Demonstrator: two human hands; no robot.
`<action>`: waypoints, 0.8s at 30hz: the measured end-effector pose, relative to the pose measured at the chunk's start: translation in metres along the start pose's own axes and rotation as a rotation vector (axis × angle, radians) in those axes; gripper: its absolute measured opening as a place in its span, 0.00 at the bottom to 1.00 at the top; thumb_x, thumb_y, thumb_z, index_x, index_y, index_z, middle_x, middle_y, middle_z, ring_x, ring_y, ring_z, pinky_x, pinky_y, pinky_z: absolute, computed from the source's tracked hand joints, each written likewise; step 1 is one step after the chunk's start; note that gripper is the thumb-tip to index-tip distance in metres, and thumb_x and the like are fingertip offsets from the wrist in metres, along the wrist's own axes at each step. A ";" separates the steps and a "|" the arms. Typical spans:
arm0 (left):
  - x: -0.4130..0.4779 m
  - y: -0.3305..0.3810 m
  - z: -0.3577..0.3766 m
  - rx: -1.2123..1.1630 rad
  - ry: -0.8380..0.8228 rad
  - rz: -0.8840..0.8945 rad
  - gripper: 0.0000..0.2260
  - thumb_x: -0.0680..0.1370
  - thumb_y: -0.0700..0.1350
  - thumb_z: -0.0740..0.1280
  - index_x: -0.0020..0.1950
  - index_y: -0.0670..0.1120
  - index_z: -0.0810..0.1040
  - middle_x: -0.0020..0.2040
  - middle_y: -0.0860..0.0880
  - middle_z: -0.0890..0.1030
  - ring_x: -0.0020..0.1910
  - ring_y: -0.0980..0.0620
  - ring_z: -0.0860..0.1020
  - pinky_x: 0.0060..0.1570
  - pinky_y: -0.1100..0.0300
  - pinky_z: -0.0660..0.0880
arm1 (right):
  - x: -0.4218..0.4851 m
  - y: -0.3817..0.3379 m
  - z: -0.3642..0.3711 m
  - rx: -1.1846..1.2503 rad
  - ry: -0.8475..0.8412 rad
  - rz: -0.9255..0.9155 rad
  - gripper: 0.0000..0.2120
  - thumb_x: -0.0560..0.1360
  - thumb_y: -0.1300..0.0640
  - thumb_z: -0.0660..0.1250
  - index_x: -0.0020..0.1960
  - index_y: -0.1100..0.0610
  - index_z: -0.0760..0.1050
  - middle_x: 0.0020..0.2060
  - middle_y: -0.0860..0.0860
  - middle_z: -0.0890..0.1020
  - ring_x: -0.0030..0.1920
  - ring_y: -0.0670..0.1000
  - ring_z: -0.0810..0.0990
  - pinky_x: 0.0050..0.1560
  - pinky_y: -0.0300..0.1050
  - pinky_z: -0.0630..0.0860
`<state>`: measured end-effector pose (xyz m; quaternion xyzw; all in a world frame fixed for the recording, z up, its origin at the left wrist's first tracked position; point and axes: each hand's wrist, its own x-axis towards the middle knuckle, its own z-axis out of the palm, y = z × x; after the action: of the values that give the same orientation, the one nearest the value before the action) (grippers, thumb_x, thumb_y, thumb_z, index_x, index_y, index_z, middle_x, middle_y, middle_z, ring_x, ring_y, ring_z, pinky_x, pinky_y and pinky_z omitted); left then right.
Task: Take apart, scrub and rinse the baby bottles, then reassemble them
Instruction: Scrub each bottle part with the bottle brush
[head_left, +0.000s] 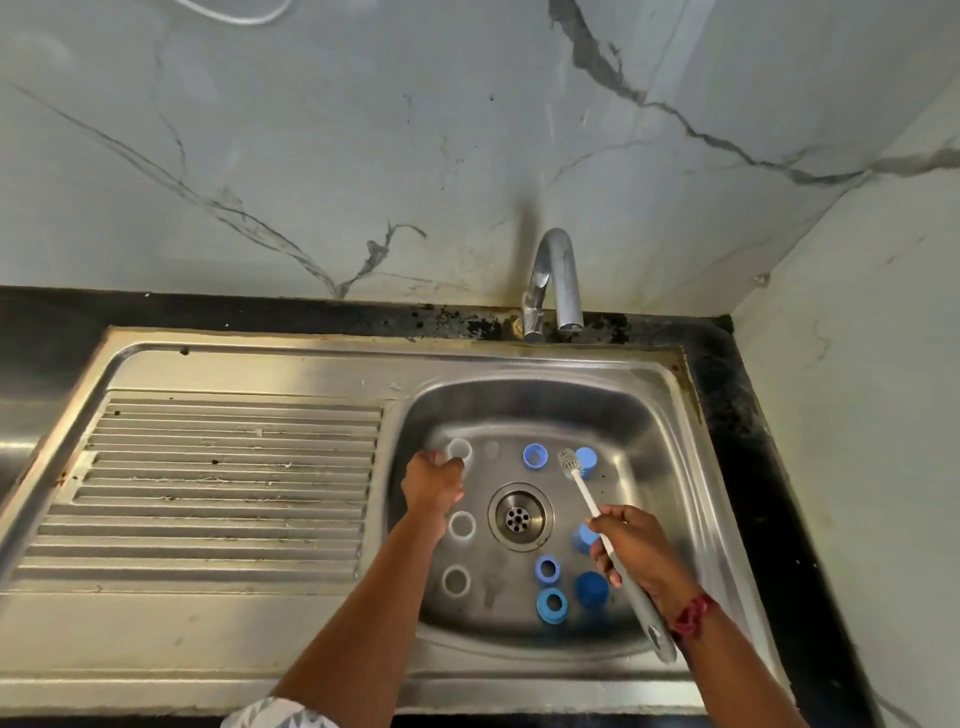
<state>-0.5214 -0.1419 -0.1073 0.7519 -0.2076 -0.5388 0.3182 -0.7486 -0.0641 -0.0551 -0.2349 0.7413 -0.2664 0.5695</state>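
Here, a clear bottle (460, 450) stands upright at the back left of the sink (519, 358), with the left hand (434, 480) curled round its side. A second bottle (462, 526) and a third bottle (456, 581) stand nearer, left of the drain (519, 516). The right hand (631, 551) grips a brush (587, 499), whose head is beside a blue cap (587, 460).

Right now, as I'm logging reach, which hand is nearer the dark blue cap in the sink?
Right. The right hand, gripping the brush, is just beside the dark blue cap; the left hand is across the drain, holding a clear bottle.
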 end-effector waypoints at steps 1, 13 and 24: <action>0.004 0.000 0.001 0.110 0.019 0.038 0.11 0.74 0.41 0.70 0.56 0.41 0.78 0.46 0.44 0.82 0.34 0.47 0.80 0.38 0.56 0.79 | 0.002 0.000 -0.001 0.001 -0.009 0.004 0.02 0.78 0.66 0.63 0.50 0.64 0.74 0.28 0.58 0.76 0.21 0.51 0.72 0.20 0.37 0.66; 0.034 -0.002 0.013 0.610 0.028 0.198 0.29 0.71 0.44 0.74 0.70 0.46 0.70 0.63 0.41 0.79 0.63 0.39 0.77 0.58 0.52 0.75 | 0.030 -0.006 0.001 -0.069 -0.180 0.061 0.28 0.72 0.71 0.71 0.67 0.53 0.70 0.50 0.59 0.83 0.38 0.54 0.82 0.27 0.40 0.74; 0.055 -0.010 0.030 0.884 0.043 0.300 0.29 0.72 0.54 0.75 0.67 0.46 0.69 0.61 0.41 0.76 0.60 0.40 0.77 0.53 0.50 0.75 | 0.010 -0.011 -0.006 -0.418 -0.013 -0.079 0.10 0.73 0.63 0.73 0.50 0.51 0.77 0.38 0.53 0.84 0.31 0.54 0.84 0.30 0.47 0.81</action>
<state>-0.5319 -0.1784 -0.1583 0.7880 -0.5172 -0.3308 0.0459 -0.7567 -0.0780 -0.0532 -0.3784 0.7671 -0.1276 0.5021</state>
